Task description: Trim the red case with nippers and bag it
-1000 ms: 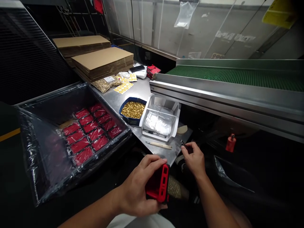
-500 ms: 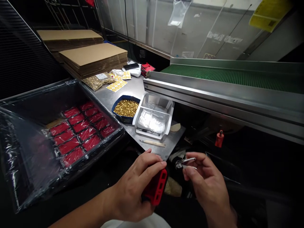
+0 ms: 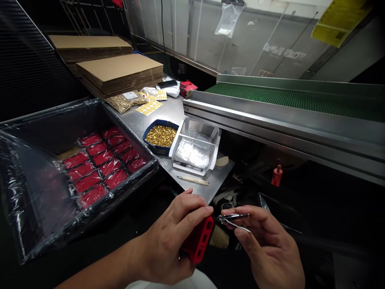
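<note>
Just changed: the clippers point(image 3: 236, 217) have swung over from the right and their head is now just beside the red case point(image 3: 206, 237); whether they touch, I can't tell from here.
What that means: I'd judge tool and case are now within working reach of each other.
Left hand point(image 3: 171, 237): its grip is wrapped around the red case, slotted edge turned out; the case has hardly shifted.
Right hand point(image 3: 270, 245): its grip is narrow, fingers and thumb holding the clippers, lever angled away from the body.
Red case: held in front of the person, nearer than the tabletop point(image 3: 171, 110) corner.
In the way: the left fingers cover much of the case, and the forefinger's tip lies near the clipper head.
Tabletop: white bin point(image 3: 172, 152) of clear bags point(image 3: 192, 152), blue tray point(image 3: 159, 150) of gold bits point(image 3: 162, 135), knife point(image 3: 192, 180) in front, cardboard point(image 3: 120, 72) behind.
Left side: lined crate point(image 3: 36, 196) with wrapped red packs point(image 3: 87, 182).
Right side: conveyor point(image 3: 294, 100), green belt.
</note>
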A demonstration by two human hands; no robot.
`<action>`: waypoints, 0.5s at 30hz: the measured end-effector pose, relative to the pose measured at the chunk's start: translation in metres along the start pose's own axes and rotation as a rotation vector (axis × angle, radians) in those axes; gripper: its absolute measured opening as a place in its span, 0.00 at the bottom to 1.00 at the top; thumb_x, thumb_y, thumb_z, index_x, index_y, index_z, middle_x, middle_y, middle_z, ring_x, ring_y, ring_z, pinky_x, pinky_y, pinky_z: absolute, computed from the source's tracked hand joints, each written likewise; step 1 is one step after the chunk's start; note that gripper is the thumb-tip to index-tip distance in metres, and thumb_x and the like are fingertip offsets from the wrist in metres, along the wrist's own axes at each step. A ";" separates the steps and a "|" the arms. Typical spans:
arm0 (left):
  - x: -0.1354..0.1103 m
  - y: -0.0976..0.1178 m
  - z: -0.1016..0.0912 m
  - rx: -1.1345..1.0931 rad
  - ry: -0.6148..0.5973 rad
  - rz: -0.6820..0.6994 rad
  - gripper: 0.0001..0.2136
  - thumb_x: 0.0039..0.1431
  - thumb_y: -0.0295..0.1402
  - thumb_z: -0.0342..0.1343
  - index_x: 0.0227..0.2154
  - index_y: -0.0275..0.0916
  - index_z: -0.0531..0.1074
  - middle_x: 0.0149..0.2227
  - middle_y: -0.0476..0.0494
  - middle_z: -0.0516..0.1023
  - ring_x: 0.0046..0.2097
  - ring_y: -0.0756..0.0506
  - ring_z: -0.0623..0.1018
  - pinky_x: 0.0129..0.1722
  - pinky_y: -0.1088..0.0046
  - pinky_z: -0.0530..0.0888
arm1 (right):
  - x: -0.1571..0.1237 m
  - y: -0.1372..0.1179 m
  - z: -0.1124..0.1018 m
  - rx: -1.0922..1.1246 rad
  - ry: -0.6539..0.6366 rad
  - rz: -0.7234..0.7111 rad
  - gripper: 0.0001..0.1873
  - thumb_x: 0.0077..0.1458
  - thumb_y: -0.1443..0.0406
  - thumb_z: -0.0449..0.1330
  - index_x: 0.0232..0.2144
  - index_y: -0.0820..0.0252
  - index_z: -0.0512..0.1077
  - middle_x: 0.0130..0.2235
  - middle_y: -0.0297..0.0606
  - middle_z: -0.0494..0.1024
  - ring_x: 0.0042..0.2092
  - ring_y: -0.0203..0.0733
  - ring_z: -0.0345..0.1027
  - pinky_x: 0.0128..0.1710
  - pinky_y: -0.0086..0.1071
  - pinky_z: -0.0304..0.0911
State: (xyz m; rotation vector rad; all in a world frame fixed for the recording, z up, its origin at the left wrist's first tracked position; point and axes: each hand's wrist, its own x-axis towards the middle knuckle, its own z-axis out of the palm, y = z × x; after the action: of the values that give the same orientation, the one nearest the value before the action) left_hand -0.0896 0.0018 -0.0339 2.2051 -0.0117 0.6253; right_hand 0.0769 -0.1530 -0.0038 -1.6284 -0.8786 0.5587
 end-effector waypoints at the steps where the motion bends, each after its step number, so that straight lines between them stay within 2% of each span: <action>1: 0.000 0.000 0.000 -0.002 0.001 -0.002 0.41 0.38 0.20 0.55 0.62 0.29 0.57 0.57 0.32 0.62 0.62 0.35 0.64 0.69 0.49 0.57 | 0.000 0.000 0.000 -0.007 0.006 -0.003 0.12 0.55 0.64 0.65 0.43 0.52 0.73 0.41 0.42 0.83 0.39 0.44 0.79 0.37 0.30 0.79; 6: 0.001 0.001 0.000 -0.005 -0.009 0.016 0.42 0.38 0.19 0.55 0.63 0.29 0.56 0.57 0.32 0.62 0.62 0.36 0.64 0.70 0.50 0.56 | -0.001 0.001 0.000 -0.025 -0.013 -0.030 0.12 0.55 0.64 0.64 0.43 0.50 0.73 0.41 0.39 0.83 0.40 0.42 0.79 0.38 0.26 0.78; 15: -0.001 0.000 -0.002 -0.017 -0.027 0.017 0.43 0.37 0.20 0.55 0.63 0.31 0.56 0.57 0.33 0.63 0.61 0.35 0.65 0.69 0.47 0.58 | -0.003 -0.002 -0.002 -0.037 -0.008 -0.037 0.10 0.55 0.65 0.65 0.41 0.51 0.75 0.40 0.40 0.83 0.39 0.45 0.80 0.36 0.30 0.79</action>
State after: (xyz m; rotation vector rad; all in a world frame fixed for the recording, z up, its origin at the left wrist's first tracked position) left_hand -0.0907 0.0031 -0.0333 2.1989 -0.0492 0.6031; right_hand 0.0763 -0.1563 -0.0020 -1.6407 -0.9280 0.5260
